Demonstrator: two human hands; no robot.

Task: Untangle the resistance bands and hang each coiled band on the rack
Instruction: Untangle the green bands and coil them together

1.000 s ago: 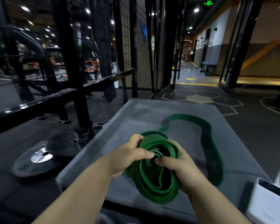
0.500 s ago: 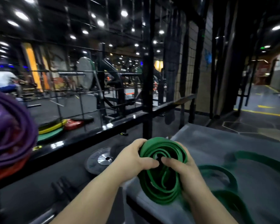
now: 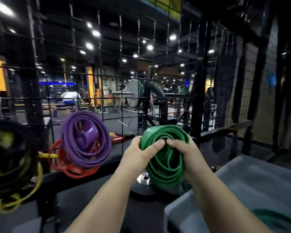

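Note:
Both hands hold a coiled green resistance band (image 3: 165,158) upright in front of me, above the floor between the platform and the rack. My left hand (image 3: 139,157) grips its left rim, thumb across the front. My right hand (image 3: 186,157) grips the right side, fingers hooked into the coil's centre. A loose green band (image 3: 279,219) lies on the grey platform at the bottom right. On the wire-grid rack (image 3: 121,101) to the left hang a purple coil (image 3: 84,140), a red coil (image 3: 74,170) behind it, and a blurred black and yellow coil (image 3: 8,162).
A grey padded platform (image 3: 252,180) stands at the right. A black weight plate with a silver hub (image 3: 144,179) lies on the floor below the green coil. A black rail (image 3: 225,130) runs along the rack. Gym machines show behind the grid.
My view has swung left, from the platform toward the rack. Both hands have lifted the green coil off the platform and carried it left, nearer the hanging coils.

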